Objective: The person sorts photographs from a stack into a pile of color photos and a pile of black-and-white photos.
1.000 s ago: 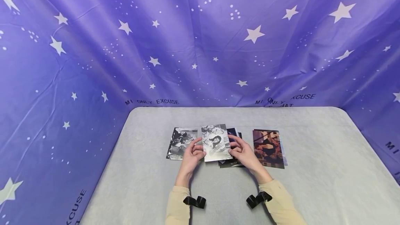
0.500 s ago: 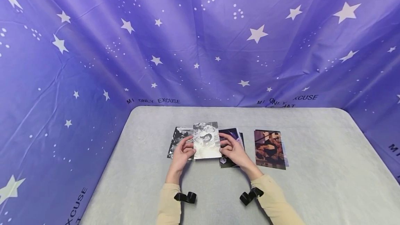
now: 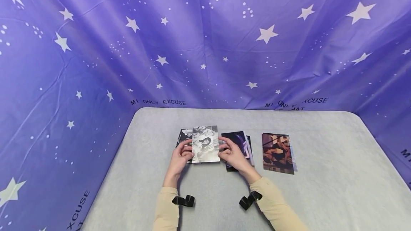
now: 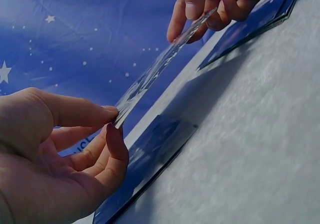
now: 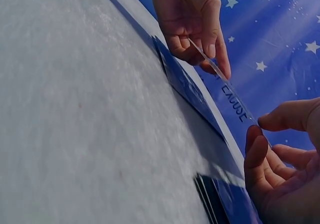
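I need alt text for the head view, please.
A person's left hand and right hand hold a monochrome print by its sides above a grey table. It partly hides the left photos; middle photos and right photos lie farther right. Purple starry cloth hangs behind.

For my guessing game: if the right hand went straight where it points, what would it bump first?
The black-and-white photo the right hand pinches; beyond it, probably the left hand, though depth is unclear.

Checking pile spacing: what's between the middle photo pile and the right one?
A strip of bare grey tabletop, seen in the head view, separates the middle pile from the right pile.
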Motion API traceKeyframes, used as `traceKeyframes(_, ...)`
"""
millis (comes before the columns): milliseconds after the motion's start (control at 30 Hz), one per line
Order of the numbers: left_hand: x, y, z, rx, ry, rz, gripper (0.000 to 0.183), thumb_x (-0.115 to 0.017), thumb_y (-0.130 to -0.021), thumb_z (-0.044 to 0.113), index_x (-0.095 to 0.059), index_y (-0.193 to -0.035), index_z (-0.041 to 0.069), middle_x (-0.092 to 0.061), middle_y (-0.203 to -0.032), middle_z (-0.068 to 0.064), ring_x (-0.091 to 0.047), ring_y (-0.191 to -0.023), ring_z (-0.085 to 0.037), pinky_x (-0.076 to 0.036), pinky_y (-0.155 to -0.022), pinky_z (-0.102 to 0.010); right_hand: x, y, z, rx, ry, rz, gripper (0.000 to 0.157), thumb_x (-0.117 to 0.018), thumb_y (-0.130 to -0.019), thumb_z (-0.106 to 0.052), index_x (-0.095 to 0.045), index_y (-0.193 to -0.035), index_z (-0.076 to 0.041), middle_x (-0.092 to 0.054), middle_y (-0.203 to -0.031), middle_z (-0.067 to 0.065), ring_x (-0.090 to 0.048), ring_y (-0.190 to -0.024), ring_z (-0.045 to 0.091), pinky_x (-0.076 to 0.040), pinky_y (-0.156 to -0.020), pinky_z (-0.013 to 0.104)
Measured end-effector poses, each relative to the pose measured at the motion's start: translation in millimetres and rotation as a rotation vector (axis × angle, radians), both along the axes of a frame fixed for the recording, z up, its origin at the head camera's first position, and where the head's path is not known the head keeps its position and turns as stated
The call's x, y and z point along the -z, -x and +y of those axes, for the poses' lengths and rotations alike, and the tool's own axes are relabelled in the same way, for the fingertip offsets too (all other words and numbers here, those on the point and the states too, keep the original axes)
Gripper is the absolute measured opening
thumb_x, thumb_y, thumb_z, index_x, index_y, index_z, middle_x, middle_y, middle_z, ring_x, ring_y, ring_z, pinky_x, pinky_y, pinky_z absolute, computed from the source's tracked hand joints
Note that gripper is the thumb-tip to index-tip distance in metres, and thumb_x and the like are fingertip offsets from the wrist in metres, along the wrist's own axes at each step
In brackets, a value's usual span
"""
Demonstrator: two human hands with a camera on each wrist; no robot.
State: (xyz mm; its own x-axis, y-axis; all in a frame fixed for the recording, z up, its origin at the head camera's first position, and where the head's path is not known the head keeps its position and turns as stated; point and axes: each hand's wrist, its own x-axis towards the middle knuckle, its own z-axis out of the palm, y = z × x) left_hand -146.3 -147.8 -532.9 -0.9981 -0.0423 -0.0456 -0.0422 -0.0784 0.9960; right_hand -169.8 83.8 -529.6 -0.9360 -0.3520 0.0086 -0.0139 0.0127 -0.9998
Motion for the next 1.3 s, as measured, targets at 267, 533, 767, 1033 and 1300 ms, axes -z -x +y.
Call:
traceKeyframes(267, 2.9, -1.0, -12, -0.021, 0.027, -0.001, 0.053, -0.058, -0.079, -0.019, -0.049, -0.131, -0.011, -0.059, -0.095, -0.014, -0.059, -0.073, -0.007, -0.047, -0.070, -0.018, -0.1, 1.0, -16, 0.008, -0.038, -0.010, 0.063, -0.060, -0.079, 0.014, -0.039, -0.138, 0.009, -0.055, -0.103, 0.024, -0.058, -0.070, 0.010, -0.045, -0.059, 0.019)
traceKeyframes(533, -6.4, -4.8, -25, -0.049, 0.048, -0.061, 0.047, -0.057, -0.081, -0.019, -0.051, -0.127, -0.015, -0.060, -0.095, -0.020, -0.060, -0.076, -0.012, -0.048, -0.072, -0.018, -7.6, -1.9, -31, -0.016, -0.002, -0.036, 0.060, -0.057, -0.079, 0.016, -0.035, -0.135, 0.015, -0.051, -0.101, 0.029, -0.056, -0.070, 0.013, -0.046, -0.058, 0.021)
traceKeyframes(767, 2.9, -2.7, -33, -0.085, 0.111, -0.045, 0.045, -0.061, -0.081, -0.015, -0.053, -0.125, -0.015, -0.060, -0.091, -0.012, -0.057, -0.073, -0.007, -0.046, -0.070, -0.016, 3.3, 2.9, -43, 0.000, -0.006, -0.038, 0.061, -0.060, -0.078, 0.013, -0.038, -0.135, 0.013, -0.052, -0.101, 0.024, -0.057, -0.068, 0.009, -0.047, -0.056, 0.022)
traceKeyframes(1033, 4.6, -3.4, -37, -0.139, 0.292, -0.063, 0.039, -0.062, -0.079, -0.013, -0.060, -0.118, -0.013, -0.062, -0.089, -0.015, -0.054, -0.072, -0.009, -0.045, -0.065, -0.017, 7.9, 3.7, -53, -0.015, -0.014, -0.037, 0.061, -0.059, -0.077, 0.012, -0.038, -0.134, 0.017, -0.052, -0.101, 0.026, -0.057, -0.067, 0.009, -0.048, -0.056, 0.023)
traceKeyframes(1300, 4.2, -3.3, -38, -0.224, 0.441, -0.046, 0.034, -0.063, -0.077, -0.012, -0.067, -0.110, -0.009, -0.065, -0.087, -0.014, -0.054, -0.072, -0.011, -0.043, -0.065, -0.016, 26.1, 5.5, -59, -0.027, 0.009, 0.093, 0.059, -0.063, -0.076, 0.000, -0.045, -0.130, 0.014, -0.055, -0.092, 0.011, -0.061, -0.063, 0.010, -0.052, -0.055, 0.027)
